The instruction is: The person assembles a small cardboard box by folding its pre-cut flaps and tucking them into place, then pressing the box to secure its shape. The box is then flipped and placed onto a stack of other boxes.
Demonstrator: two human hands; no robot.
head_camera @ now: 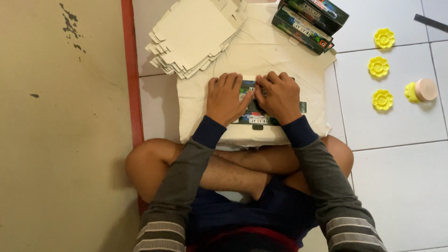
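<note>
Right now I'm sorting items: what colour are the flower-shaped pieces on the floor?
Yellow flower-shaped pieces, clearest in the head view, on white tiles.

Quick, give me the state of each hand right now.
Left hand: palm down, fingers spread, pressing on the dark printed carton.
Right hand: fingers curled, pressing on the same carton.

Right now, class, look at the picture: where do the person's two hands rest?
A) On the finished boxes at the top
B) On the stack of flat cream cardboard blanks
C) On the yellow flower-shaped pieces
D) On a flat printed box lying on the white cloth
D: the left hand and right hand both press on the flat printed box, which lies on the white cloth.
</note>
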